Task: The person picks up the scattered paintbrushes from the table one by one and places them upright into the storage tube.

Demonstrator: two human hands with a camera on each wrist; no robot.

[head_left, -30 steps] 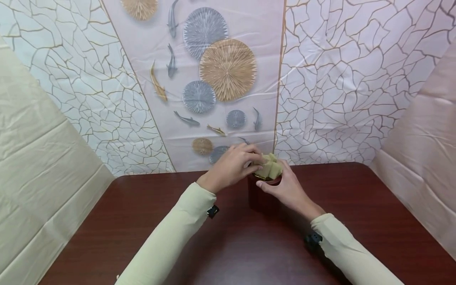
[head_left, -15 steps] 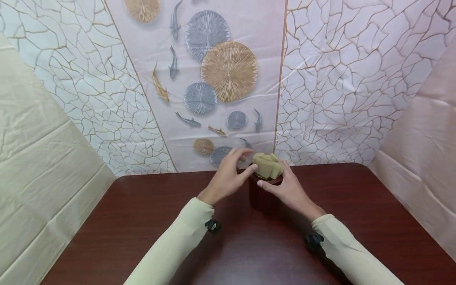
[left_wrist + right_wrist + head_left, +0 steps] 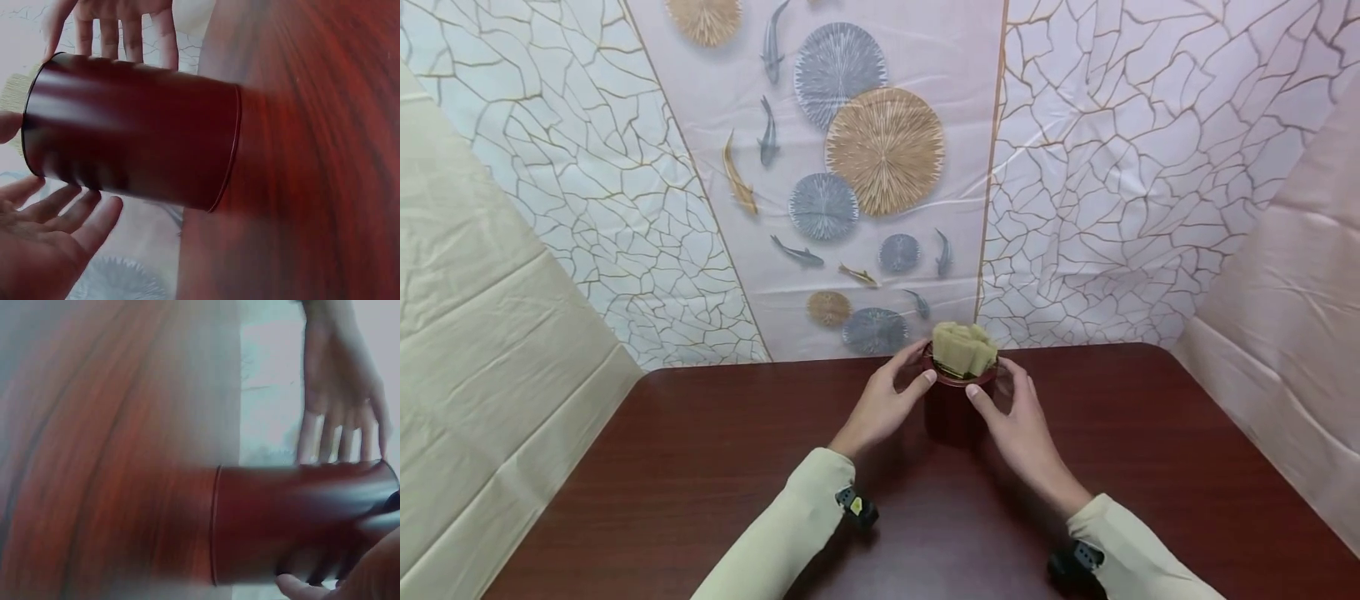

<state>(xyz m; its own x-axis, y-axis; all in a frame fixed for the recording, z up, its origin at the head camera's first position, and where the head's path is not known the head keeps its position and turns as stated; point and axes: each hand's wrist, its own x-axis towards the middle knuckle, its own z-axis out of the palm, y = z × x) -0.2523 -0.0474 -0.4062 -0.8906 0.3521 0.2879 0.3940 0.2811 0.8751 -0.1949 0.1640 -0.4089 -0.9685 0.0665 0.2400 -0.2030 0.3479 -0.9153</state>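
Observation:
A dark red, glossy cylindrical canister (image 3: 950, 412) stands upright near the table's back edge. Pale yellow-green, block-like pieces (image 3: 964, 348) stick up above its rim, with a gold-coloured edge showing below them. My left hand (image 3: 880, 408) holds the canister's left side near the top, thumb at the front of the rim. On the opposite side my right hand (image 3: 1021, 429) holds it too, its thumb just under the front rim and its fingers along the right wall. The left wrist view shows the canister wall (image 3: 137, 125) between the two hands.
The canister stands on a dark red wood-grain table (image 3: 737, 467). Behind the table hangs a printed cloth (image 3: 880, 267) with round motifs and fish. Beige cloth panels (image 3: 490, 375) close in both sides. A small black wrist camera (image 3: 857, 507) sits at the left cuff.
My left hand has let go of the pale pieces and come down to the canister's left side. The right hand has shifted its grip slightly on the right. The canister stays in place.

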